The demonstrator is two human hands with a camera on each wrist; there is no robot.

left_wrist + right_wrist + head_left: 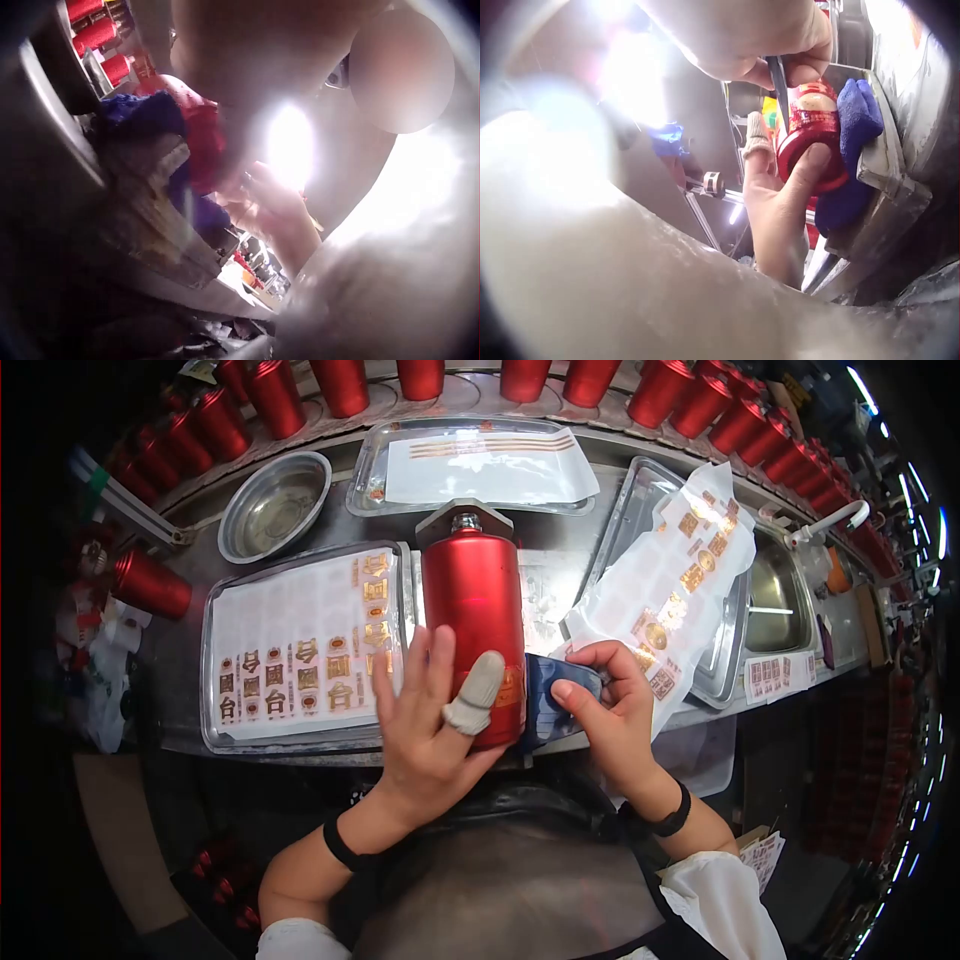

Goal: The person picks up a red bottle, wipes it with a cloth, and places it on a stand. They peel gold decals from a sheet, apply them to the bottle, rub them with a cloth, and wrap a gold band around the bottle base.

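A red bottle lies on its side in the head view, its neck pointing away from me against an angular metal stop. Gold labelling shows near its base. My left hand rests on the base end with fingers straight and spread; one finger wears a pale finger cot and lies on the bottle. In the right wrist view the left thumb touches the base. My right hand is beside the bottle, over a blue cloth, and pinches dark pointed tweezers.
A tray at left bears a sheet of gold stickers. At right, another sticker sheet overhangs a tray near a sink. A metal bowl and a further tray stand behind, before rows of red bottles.
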